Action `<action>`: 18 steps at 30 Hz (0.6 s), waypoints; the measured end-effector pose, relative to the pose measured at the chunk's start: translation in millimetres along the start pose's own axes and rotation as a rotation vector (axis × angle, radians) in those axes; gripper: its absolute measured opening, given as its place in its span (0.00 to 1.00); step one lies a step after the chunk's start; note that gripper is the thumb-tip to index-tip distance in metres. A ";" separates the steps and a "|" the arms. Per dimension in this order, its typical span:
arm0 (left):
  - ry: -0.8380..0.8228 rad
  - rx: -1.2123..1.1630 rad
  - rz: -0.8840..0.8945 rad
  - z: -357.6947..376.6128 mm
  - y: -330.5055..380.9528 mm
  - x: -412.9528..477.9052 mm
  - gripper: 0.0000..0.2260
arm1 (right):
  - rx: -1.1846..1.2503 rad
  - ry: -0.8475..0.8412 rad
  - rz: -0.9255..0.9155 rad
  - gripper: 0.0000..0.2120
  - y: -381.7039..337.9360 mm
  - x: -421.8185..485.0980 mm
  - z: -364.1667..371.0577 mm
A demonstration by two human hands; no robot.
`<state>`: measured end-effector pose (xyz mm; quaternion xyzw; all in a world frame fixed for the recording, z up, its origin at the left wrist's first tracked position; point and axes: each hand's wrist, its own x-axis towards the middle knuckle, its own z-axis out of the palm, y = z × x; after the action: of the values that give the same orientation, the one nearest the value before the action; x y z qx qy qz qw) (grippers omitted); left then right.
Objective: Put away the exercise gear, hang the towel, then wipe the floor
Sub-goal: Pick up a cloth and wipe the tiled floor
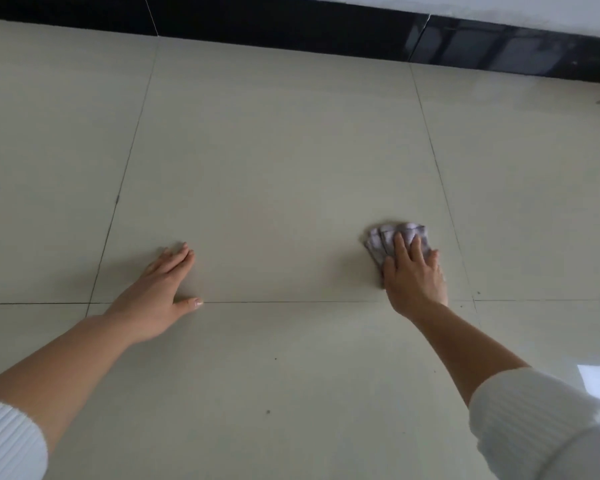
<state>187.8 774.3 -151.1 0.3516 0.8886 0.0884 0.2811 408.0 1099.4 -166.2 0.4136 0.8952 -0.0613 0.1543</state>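
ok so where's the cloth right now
In the head view the grey cloth lies on the floor right of centre, pressed under the right hand; the left hand rests flat on the floor well to its left.

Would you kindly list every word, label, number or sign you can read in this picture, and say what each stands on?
None: no writing shows on the cloth, the floor tiles, the black skirting or the white sleeves.
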 end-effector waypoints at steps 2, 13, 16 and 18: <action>0.003 0.022 -0.003 -2.3 -0.3 0.9 0.37 | 0.089 -0.016 0.057 0.27 -26.3 26.0 -15.0; -0.197 0.231 -0.173 -13.8 28.5 3.5 0.36 | -0.060 -0.069 -0.847 0.23 -161.9 -4.6 -7.6; -0.161 0.247 -0.214 -7.7 39.3 1.6 0.36 | -0.084 -0.014 -0.943 0.23 -130.7 15.8 -1.3; -0.140 0.277 -0.198 -8.8 36.3 -0.8 0.36 | -0.091 0.003 -0.855 0.23 -113.2 40.2 -4.4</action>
<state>204.2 800.9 -130.6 0.3030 0.9008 -0.0875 0.2984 296.6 1055.8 -177.2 -0.0020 0.9881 -0.0797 0.1315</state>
